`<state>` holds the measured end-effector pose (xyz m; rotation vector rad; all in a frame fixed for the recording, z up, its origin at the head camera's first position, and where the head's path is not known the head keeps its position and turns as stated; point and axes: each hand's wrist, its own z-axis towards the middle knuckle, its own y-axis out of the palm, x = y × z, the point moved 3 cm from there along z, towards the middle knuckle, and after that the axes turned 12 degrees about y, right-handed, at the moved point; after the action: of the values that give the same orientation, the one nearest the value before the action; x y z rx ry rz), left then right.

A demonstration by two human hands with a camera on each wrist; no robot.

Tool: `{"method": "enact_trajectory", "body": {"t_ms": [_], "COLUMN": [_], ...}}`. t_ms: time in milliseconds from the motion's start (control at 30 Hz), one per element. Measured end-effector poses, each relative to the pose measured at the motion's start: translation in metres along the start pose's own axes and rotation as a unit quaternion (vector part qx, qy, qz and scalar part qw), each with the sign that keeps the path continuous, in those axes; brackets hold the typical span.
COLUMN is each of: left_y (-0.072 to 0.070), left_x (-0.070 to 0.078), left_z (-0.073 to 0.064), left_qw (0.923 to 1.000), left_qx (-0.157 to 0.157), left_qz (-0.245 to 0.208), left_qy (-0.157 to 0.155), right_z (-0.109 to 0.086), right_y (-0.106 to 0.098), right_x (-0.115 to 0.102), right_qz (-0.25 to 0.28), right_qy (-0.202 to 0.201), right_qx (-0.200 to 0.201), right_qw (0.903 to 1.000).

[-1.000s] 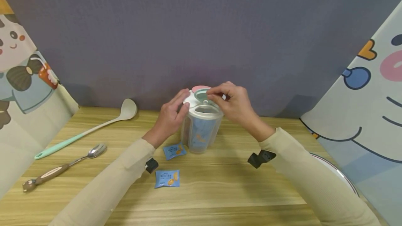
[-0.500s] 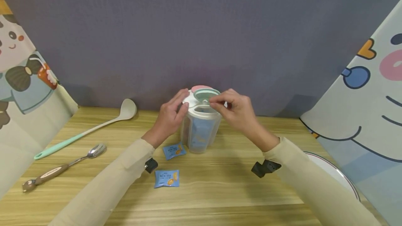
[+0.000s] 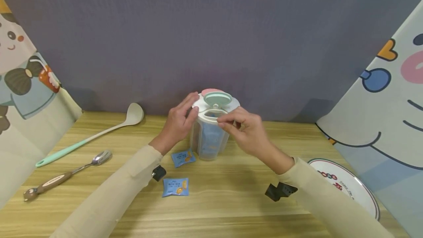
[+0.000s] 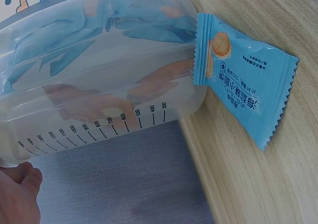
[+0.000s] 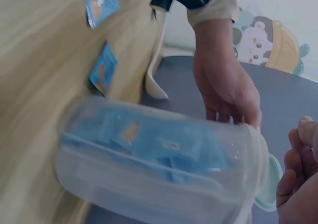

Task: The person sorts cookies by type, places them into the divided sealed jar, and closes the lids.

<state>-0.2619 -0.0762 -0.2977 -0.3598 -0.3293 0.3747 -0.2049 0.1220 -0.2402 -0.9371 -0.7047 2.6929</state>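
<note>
A clear plastic canister point(image 3: 211, 139) stands upright near the grey back panel, with blue snack packets inside. Its white lid point(image 3: 200, 103) has a green flap point(image 3: 217, 99), tilted up behind a front opening, and a pink flap point(image 3: 211, 91) behind that. My left hand point(image 3: 176, 120) rests against the lid's left edge, thumb and fingers fairly straight. At the front right rim hovers my right hand point(image 3: 246, 129), thumb and forefinger close together with nothing visible between them. In the left wrist view, a blue packet point(image 4: 248, 75) lies beside the canister's base, and measuring marks run along the wall.
Another blue packet point(image 3: 176, 187) lies nearer the front of the wooden table. To the left are a ladle point(image 3: 133, 115) with a mint handle and a fork point(image 3: 99, 158) with a brown bear handle. A rimmed plate point(image 3: 353, 186) sits partly under my right sleeve.
My right hand has let go of the green flap and come toward me, down to the lid's front right rim. The flap stays raised, and my left hand holds its place.
</note>
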Motion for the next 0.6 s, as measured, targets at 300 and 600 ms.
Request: {"method": "enact_trajectory", "body": {"t_ms": [300, 600], "left_y": [-0.001, 0.0], "left_x": [0.0, -0.001], "left_z": [0.001, 0.001], "left_qw": [1.0, 0.9999], "left_qx": [-0.003, 0.007], "left_qz": [0.004, 0.009], "left_qy": [0.0, 0.008], "right_z": [-0.018, -0.041], "right_y": [0.023, 0.051], "right_x": [0.0, 0.011], "right_qz": [0.03, 0.065], "right_qy": [-0.018, 0.022], "right_qx": [-0.037, -0.088], "right_qw": [0.9987, 0.9938]}}
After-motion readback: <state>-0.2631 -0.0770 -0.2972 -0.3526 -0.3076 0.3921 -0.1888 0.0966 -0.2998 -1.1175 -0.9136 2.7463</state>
